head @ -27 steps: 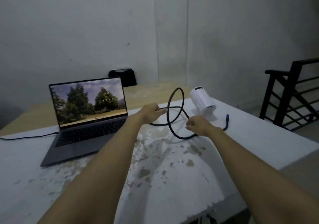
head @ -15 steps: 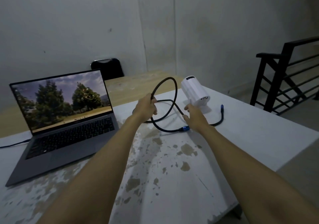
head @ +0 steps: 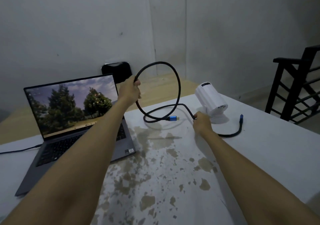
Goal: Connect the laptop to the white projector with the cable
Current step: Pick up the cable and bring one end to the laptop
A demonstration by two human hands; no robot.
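Table (head: 259, 155), white w/ worn patches, under both hands. Laptop (head: 72, 120) open, screen on, just left of left-hand fingers. White projector (head: 211, 103) on its stand, just behind right-hand fingers, ports facing the person.

Cable (head: 178, 84) now lifted into a big loop above the table; half a sec ago lay much lower, loop small. Left hand (head: 129, 91) raised since then, fingers closed around cable at the loop's left side. Right hand (head: 201, 123) low, fingers pinching cable, approx. mid-length.

One blue plug (head: 172, 118) free on table, between the two hands. Other blue plug (head: 241, 117) also free, right of right-hand fingers, beside projector.

Probably untangling only; no plug inserted yet, both connections still to do.
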